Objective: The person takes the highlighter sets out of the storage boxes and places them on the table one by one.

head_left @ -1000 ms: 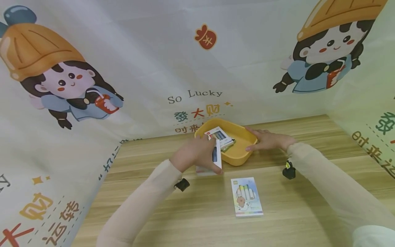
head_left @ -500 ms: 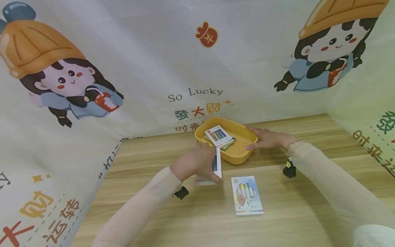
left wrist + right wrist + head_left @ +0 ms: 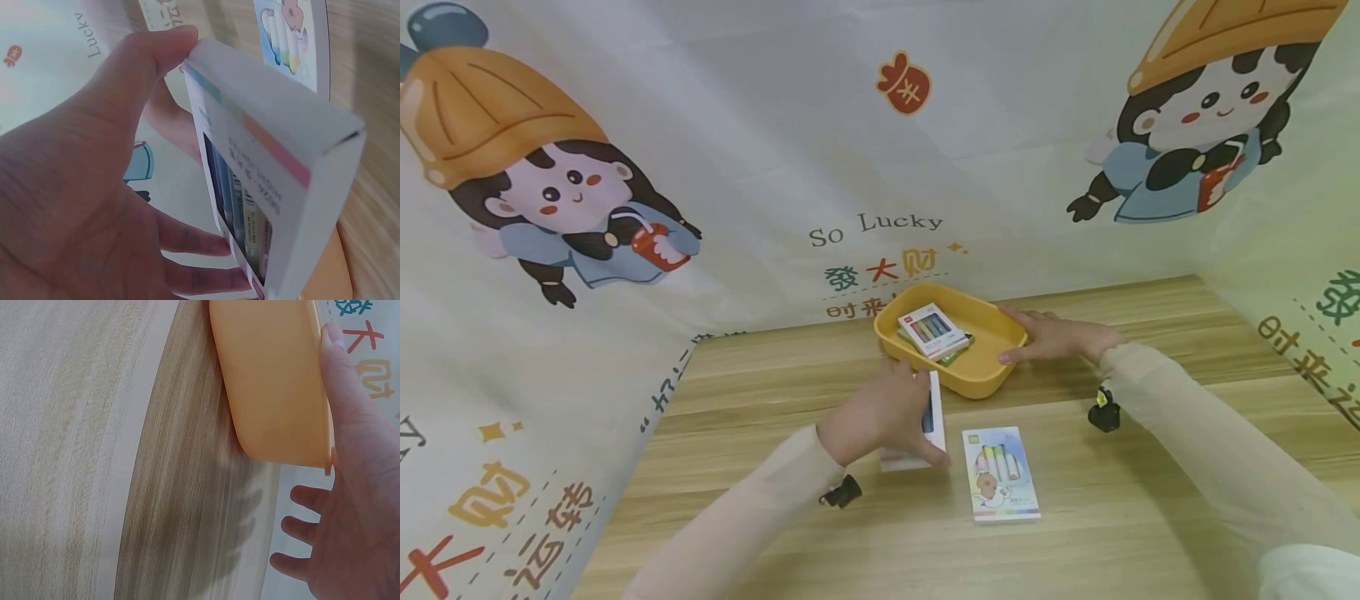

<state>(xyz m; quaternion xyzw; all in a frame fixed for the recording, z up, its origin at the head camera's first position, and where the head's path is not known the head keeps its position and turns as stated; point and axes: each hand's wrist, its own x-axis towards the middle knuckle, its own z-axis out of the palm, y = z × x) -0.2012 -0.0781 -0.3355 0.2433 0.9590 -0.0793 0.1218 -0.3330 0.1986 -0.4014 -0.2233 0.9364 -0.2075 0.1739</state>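
Observation:
My left hand (image 3: 880,414) grips a white highlighter box (image 3: 325,156) by its edges, thumb at one end and fingertips at the other. The box has a clear window with coloured highlighters behind it; from the head view much of it is hidden under the hand. It is tilted in the left wrist view, just in front of the yellow bin (image 3: 976,387). My right hand (image 3: 1060,337) touches the bin's right end. Its thumb (image 3: 337,359) lies along the rim, while three other fingers stretch out apart from it.
Inside the bin, a white box with coloured sticks (image 3: 934,331) lies on a green packet (image 3: 957,354). Another white box printed with markers and cartoon animals (image 3: 1002,475) lies flat on the wooden table (image 3: 1090,525). A printed cloth (image 3: 760,150) walls off the back and sides.
My left hand has drawn the highlighter box back from over the bin's front rim, toward me. The right hand and the bin have hardly moved.

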